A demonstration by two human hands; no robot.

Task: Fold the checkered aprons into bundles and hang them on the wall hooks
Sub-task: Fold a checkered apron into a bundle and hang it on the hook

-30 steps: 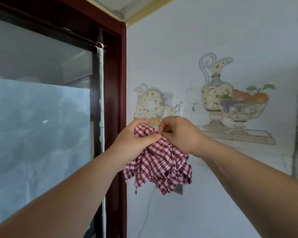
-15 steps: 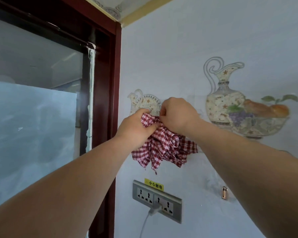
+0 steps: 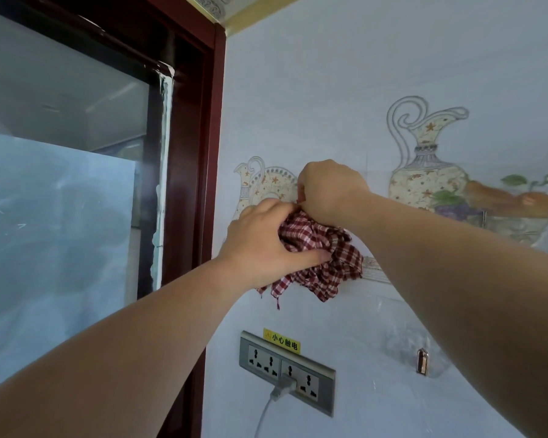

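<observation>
Head view: the left hand [image 3: 266, 245] grips the apron bundle [image 3: 326, 257] from its left; the right hand [image 3: 329, 191], directly above, pinches its top against the wall [image 3: 329, 90].

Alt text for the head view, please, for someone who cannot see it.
The left hand grips a bundled red checkered apron against the wall while the right hand pinches its top. A socket panel sits below.

Soft, even daylight fills the view — bright, with no hard shadows on the pale wall [image 3: 345, 90]. The window glass [image 3: 60, 216] on the left looks hazy, with smeared reflections. Wide-angle bending curves the door frame [image 3: 208, 153] — near forearms look oversized and slightly soft.
</observation>
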